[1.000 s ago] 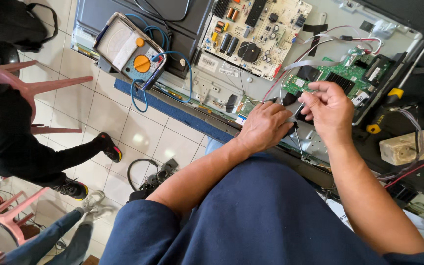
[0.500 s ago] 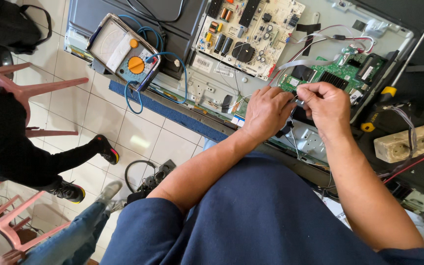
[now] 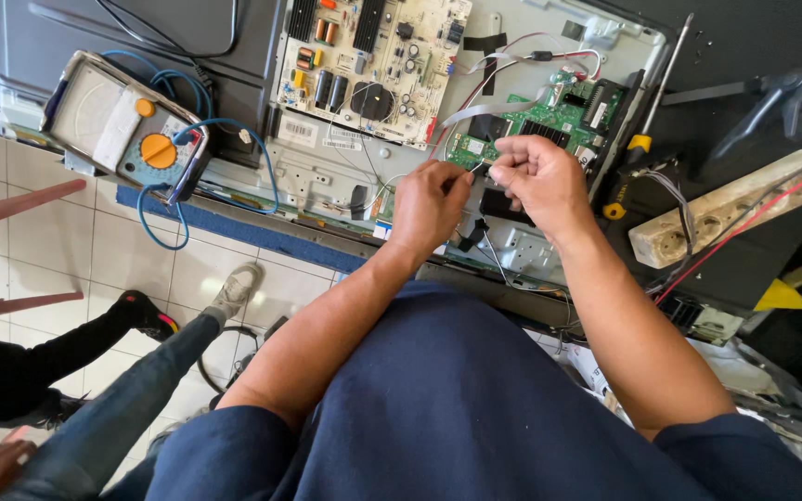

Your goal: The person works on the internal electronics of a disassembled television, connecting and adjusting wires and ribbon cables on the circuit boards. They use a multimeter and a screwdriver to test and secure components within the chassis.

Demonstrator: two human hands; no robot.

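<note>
I see the opened television back panel (image 3: 327,181) lying flat across the surface, its 2 boards exposed; the pale power board (image 3: 373,56) sits left of the green main board (image 3: 549,116); an analogue multimeter (image 3: 122,130) rests at the panel's left end, blue leads looped beside it; a screwdriver (image 3: 647,121) lies right of the green board; my left hand (image 3: 429,204) and right hand (image 3: 540,181), close together, each pinch a thin pale wire (image 3: 480,167) just below the green board.
</note>
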